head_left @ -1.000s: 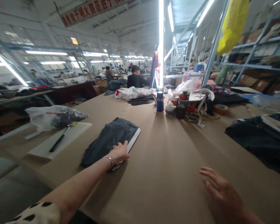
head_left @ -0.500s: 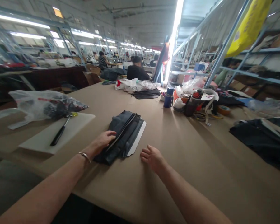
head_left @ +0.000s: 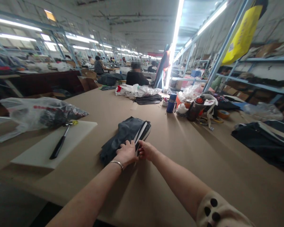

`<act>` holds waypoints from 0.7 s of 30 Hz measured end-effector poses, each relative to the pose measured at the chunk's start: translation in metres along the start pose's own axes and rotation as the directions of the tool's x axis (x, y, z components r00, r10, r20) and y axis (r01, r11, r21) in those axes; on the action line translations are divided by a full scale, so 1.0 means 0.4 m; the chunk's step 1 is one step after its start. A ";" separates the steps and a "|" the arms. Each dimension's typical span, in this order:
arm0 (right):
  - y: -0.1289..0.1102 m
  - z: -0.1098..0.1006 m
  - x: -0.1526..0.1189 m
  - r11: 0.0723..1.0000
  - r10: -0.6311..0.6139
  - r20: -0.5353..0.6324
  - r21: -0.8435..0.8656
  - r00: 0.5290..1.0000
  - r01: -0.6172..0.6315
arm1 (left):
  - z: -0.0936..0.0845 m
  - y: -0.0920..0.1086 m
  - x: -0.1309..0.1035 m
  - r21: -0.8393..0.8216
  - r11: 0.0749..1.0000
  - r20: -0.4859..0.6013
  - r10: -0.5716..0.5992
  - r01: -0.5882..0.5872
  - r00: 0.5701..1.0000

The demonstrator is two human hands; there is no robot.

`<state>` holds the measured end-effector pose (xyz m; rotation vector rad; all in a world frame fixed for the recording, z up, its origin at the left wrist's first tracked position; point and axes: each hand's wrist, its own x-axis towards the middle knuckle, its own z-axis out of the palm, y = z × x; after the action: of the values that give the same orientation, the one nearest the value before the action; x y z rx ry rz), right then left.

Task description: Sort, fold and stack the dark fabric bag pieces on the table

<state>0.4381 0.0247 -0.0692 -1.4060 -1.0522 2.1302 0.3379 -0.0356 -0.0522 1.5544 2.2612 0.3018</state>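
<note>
A folded dark fabric bundle (head_left: 129, 130) lies on the brown table (head_left: 180, 189), with a white strip (head_left: 141, 132) along its right side. My left hand (head_left: 127, 154), a bracelet at its wrist, rests on the bundle's near right part, fingers bent over the fabric edge. Close beside it, my right hand (head_left: 146, 150) is closed at the same edge, its fingertips on the layers there. The undersides of both hands are hidden.
To the left, a black-handled hammer (head_left: 59, 146) lies on a white board (head_left: 33, 157), near a clear plastic bag (head_left: 38, 110). Toward the back right stand a blue bottle (head_left: 171, 102) and a dark bottle (head_left: 196, 108). More dark fabric (head_left: 262, 135) lies at right.
My left hand has moved right across the bundle, and my right hand has come in to its near right edge. The bundle's right side is now turned up, the white strip between dark layers.
</note>
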 end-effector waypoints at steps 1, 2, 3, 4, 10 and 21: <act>-0.005 0.005 -0.002 0.999 -0.012 0.000 -0.035 1.000 0.012 | 0.008 -0.003 -0.004 0.003 1.000 -0.018 -0.005 0.005 1.000; -0.009 0.012 -0.006 0.998 -0.030 -0.001 -0.062 1.000 0.030 | 0.013 -0.009 -0.006 -0.007 1.000 -0.034 -0.003 0.003 0.999; -0.011 0.020 -0.012 0.995 -0.054 -0.001 -0.079 0.999 0.054 | 0.015 -0.019 -0.005 -0.030 1.000 -0.050 0.004 -0.005 0.999; -0.011 0.029 -0.019 0.992 -0.086 0.002 -0.089 0.996 0.086 | 0.012 -0.032 -0.002 -0.063 0.998 -0.068 0.009 -0.013 0.998; 0.055 0.060 -0.053 0.966 -0.255 0.058 -0.036 0.965 0.258 | -0.056 -0.157 0.027 -0.468 0.883 -0.108 -0.096 0.034 0.989; 0.079 0.059 -0.009 0.951 -0.254 -0.006 0.178 0.967 0.251 | -0.023 -0.250 -0.039 -0.971 0.188 0.115 -0.168 0.147 0.979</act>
<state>0.4210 -0.0068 -0.0856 -1.1083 -0.9644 1.9972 0.2541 -0.0862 -0.0790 0.5416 1.4776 1.3897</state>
